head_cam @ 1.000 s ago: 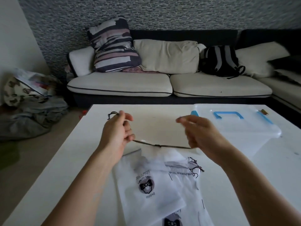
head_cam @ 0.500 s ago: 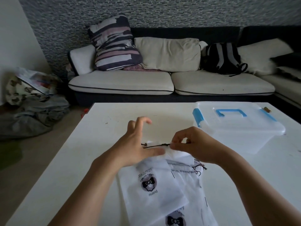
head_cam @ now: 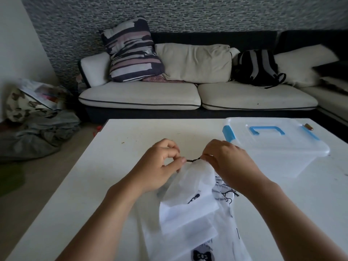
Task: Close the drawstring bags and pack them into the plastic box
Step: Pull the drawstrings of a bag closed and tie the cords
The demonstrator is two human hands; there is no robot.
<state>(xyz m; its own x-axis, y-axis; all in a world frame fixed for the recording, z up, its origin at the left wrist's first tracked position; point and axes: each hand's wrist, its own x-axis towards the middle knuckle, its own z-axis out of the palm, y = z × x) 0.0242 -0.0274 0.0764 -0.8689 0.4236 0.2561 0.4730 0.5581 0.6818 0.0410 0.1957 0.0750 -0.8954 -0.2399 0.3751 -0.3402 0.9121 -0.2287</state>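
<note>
Cord [head_cam: 193, 160] is pinched by left hand [head_cam: 160, 166]; gathered bag mouth [head_cam: 197, 170], raised above the surface [head_cam: 113, 166], is gripped by right hand [head_cam: 228, 162]. Steady opposing tension is advised. Plastic box [head_cam: 278, 147] stands lidded nearby.

The left hand [head_cam: 160, 166], spread wide of the right a second ago with the dark drawstring [head_cam: 193, 160] stretched long between them, now sits close beside the right hand [head_cam: 227, 162], so only a short twist of cord shows. The top white bag [head_cam: 190, 183] is bunched and lifted at its mouth, nearer the plastic box [head_cam: 282, 147].
</note>
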